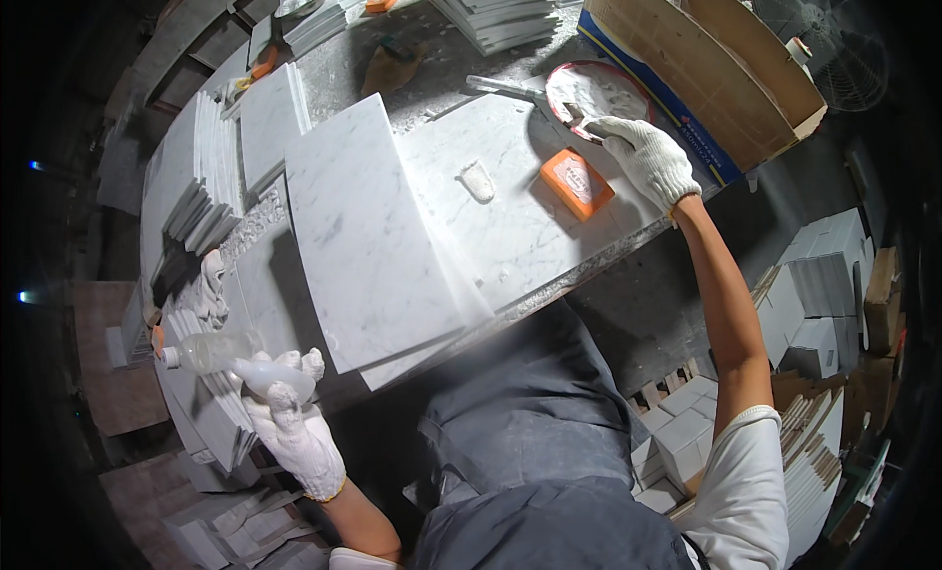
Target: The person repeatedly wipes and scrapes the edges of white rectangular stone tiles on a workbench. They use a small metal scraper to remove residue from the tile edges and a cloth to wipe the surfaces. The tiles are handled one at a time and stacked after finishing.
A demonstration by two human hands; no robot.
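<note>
Your right hand (650,160) pinches what's likely a blade (577,112) at the bowl (549,91), left hand (294,433) wraps a bottle (211,354), white dab (477,181) on slab (520,238) left of bowl, seemingly unspread.

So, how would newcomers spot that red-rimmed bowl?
Find the big brown cardboard box, upper right. At its left sits a round, white-filled bowl, the white-gloved right hand at its edge. Its red rim sets it apart from the rectangular orange block.
</note>
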